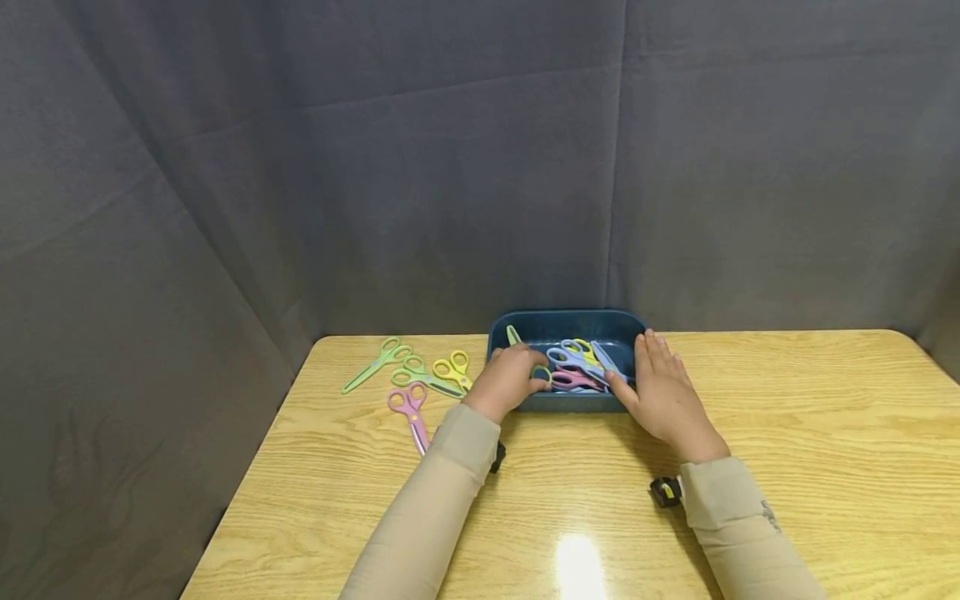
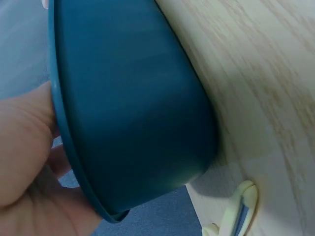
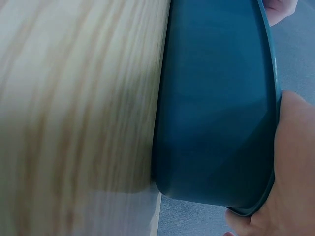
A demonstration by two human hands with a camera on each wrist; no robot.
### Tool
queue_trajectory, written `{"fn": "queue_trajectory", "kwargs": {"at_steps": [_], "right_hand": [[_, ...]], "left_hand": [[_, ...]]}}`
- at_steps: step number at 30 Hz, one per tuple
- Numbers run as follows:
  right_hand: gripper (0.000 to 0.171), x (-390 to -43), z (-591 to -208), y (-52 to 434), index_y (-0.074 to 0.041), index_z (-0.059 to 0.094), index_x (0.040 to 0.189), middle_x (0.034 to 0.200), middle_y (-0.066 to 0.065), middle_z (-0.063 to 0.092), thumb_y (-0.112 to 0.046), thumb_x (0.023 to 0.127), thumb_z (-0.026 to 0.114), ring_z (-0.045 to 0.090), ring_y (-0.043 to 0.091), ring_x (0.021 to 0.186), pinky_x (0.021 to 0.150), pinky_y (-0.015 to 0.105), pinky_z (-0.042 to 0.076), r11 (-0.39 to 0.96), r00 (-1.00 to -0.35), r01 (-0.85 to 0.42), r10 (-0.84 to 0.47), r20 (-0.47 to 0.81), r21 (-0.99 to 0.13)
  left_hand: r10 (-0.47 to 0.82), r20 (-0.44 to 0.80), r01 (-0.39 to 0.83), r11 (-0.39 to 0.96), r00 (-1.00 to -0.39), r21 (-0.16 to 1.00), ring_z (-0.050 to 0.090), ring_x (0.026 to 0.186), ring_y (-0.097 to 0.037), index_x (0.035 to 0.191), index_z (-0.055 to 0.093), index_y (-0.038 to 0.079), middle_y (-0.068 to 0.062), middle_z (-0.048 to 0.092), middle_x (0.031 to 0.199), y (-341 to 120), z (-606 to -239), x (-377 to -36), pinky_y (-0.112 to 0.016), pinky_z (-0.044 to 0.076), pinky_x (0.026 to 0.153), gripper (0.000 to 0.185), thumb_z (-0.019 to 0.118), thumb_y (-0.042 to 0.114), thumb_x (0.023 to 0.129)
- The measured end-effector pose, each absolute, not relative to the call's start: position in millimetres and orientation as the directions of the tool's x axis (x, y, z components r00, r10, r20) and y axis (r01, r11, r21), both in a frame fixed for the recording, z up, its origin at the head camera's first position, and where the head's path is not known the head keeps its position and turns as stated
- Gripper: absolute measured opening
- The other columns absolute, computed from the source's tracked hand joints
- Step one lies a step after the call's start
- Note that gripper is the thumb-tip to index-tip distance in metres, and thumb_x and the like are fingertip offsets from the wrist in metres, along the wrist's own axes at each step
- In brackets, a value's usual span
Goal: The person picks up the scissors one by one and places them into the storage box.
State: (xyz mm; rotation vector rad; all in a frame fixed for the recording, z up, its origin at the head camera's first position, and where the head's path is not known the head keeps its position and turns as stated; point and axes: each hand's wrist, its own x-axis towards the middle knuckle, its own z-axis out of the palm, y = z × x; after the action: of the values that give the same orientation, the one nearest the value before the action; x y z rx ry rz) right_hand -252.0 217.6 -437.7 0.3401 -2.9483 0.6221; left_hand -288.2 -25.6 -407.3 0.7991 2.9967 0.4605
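Both hands at a dark blue tray (image 1: 567, 322) of scissors at the table's (image 1: 787, 417) far edge

Left hand (image 1: 512, 379) curls over the tray's left rim, pinching a green scissor handle (image 1: 542, 374); right hand (image 1: 663, 386) lies flat-fingered along the right wall; purple, yellow and pink scissors (image 1: 576, 362) fill the tray; four loose scissors (image 1: 417, 379) lie just left, pink pair (image 1: 411, 411) nearest the sleeve

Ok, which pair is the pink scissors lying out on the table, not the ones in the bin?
Start from the blue bin at the table's far edge; four scissors lie loose to its left. The pink scissors are the nearest of them to the camera, beside the left sleeve, blades pointing toward the camera. The other three are green or yellow.
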Motion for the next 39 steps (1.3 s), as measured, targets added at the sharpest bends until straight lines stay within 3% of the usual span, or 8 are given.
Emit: {"fn": "queue_trajectory", "kwargs": {"at_steps": [8, 16, 23, 28, 39], "right_hand": [[0.087, -252, -439, 218, 0.019, 0.016, 0.153, 0.162, 0.037, 0.009, -0.050, 0.106, 0.041, 0.008, 0.051, 0.151, 0.119, 0.064, 0.011, 0.893, -0.971, -0.233, -0.191, 0.145, -0.386], [0.087, -252, -438, 219, 0.019, 0.017, 0.152, 0.161, 0.037, 0.010, -0.050, 0.106, 0.041, 0.009, 0.051, 0.151, 0.119, 0.064, 0.012, 0.895, -0.971, -0.231, -0.186, 0.152, -0.382], [0.088, -252, -437, 219, 0.018, 0.016, 0.153, 0.162, 0.035, 0.009, -0.052, 0.106, 0.040, 0.008, 0.050, 0.151, 0.120, 0.064, 0.011, 0.894, -0.972, -0.228, -0.188, 0.138, -0.387], [0.088, -253, -437, 219, 0.018, 0.015, 0.154, 0.163, 0.035, 0.008, -0.053, 0.106, 0.039, 0.008, 0.050, 0.151, 0.120, 0.063, 0.011, 0.895, -0.972, -0.229, -0.190, 0.138, -0.383], [0.088, -252, -438, 218, 0.018, 0.016, 0.153, 0.162, 0.035, 0.009, -0.053, 0.106, 0.040, 0.008, 0.050, 0.151, 0.120, 0.064, 0.011, 0.897, -0.973, -0.227, -0.188, 0.137, -0.381]], "left_hand": [[0.459, 0.024, 0.449, 0.856, -0.888, 0.256, 0.065, 0.116, -0.020, 0.122, 0.075, 0.014, -0.002, 0.072, 0.117, -21, -406, -290, -0.037, 0.044, 0.106, 0.032, 0.076, 0.027, 0.092], [0.449, -0.032, 0.429, 0.870, -0.893, 0.241, 0.067, 0.111, -0.019, 0.114, 0.077, 0.011, -0.002, 0.074, 0.115, -16, -405, -296, -0.031, 0.052, 0.097, 0.027, 0.079, 0.023, 0.090], [0.457, -0.046, 0.444, 0.880, -0.888, 0.169, 0.069, 0.091, -0.018, 0.092, 0.079, 0.011, -0.002, 0.075, 0.096, -15, -407, -299, -0.029, 0.054, 0.082, 0.004, 0.080, 0.013, 0.088], [0.458, -0.068, 0.441, 0.880, -0.887, 0.176, 0.062, 0.079, -0.014, 0.086, 0.076, 0.011, -0.001, 0.072, 0.089, -15, -407, -299, -0.026, 0.051, 0.074, 0.005, 0.077, 0.013, 0.090], [0.448, -0.029, 0.436, 0.882, -0.894, 0.177, 0.070, 0.094, -0.019, 0.101, 0.078, 0.010, -0.004, 0.075, 0.100, -16, -411, -296, -0.031, 0.055, 0.084, 0.009, 0.074, 0.016, 0.094]]}}
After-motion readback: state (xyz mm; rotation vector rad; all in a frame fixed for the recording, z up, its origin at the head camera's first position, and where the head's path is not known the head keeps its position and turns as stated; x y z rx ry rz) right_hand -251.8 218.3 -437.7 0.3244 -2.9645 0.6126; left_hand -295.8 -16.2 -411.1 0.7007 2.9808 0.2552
